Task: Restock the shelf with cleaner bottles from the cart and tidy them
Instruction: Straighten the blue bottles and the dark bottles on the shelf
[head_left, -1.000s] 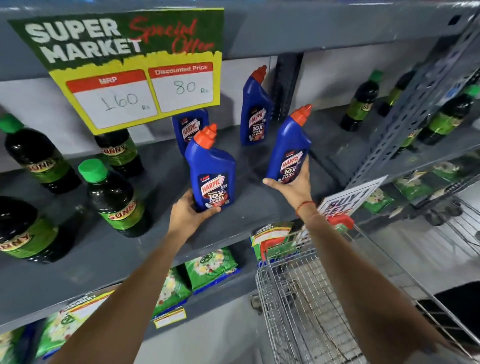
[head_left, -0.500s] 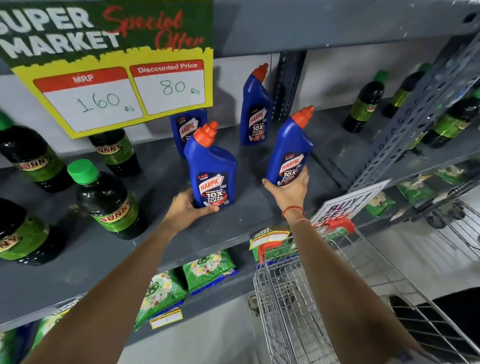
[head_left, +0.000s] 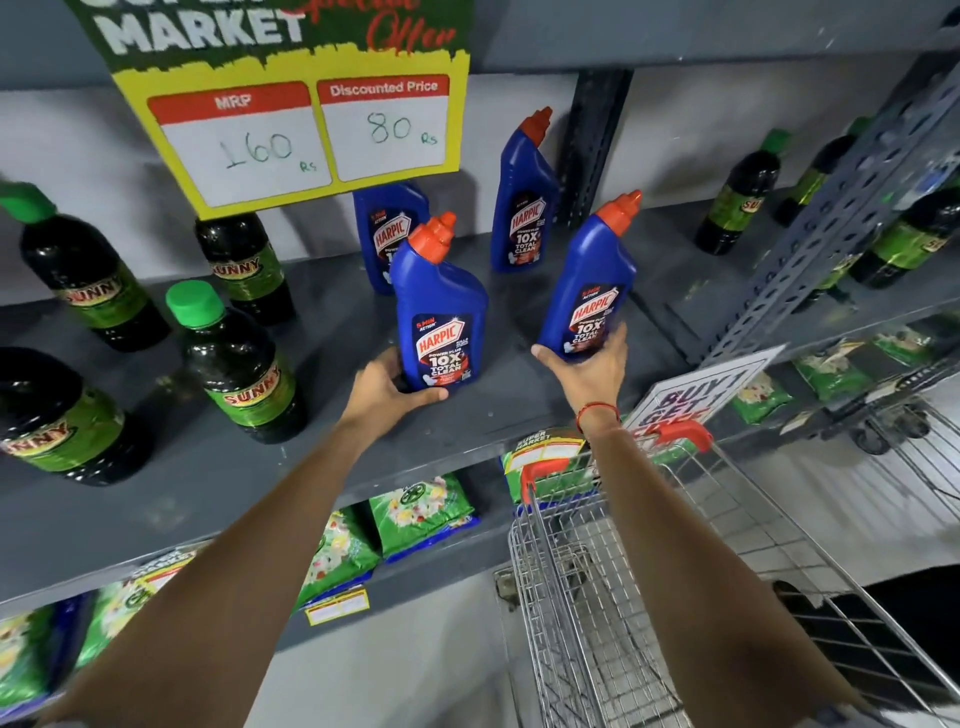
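Observation:
Two blue cleaner bottles with orange caps are in my hands at the grey shelf (head_left: 322, 499). My left hand (head_left: 387, 389) grips the base of the left cleaner bottle (head_left: 439, 312), which stands upright on the shelf. My right hand (head_left: 587, 371) holds the right cleaner bottle (head_left: 592, 291) by its base, tilted to the right. Two more blue bottles stand behind: one (head_left: 382, 234) partly hidden behind the left bottle, another (head_left: 524, 202) by the upright post. The wire cart (head_left: 623, 597) sits below my right arm and looks empty.
Dark bottles with green caps (head_left: 234, 364) stand on the left of the shelf, more (head_left: 737, 197) on the right bay. A price sign (head_left: 306, 119) hangs above. A slotted metal brace (head_left: 831, 218) crosses at right. Green packets (head_left: 421, 512) lie on the lower shelf.
Both bottles have come down a little toward the shelf. The left one now stands on the shelf surface; the right one stays tilted in my right hand.

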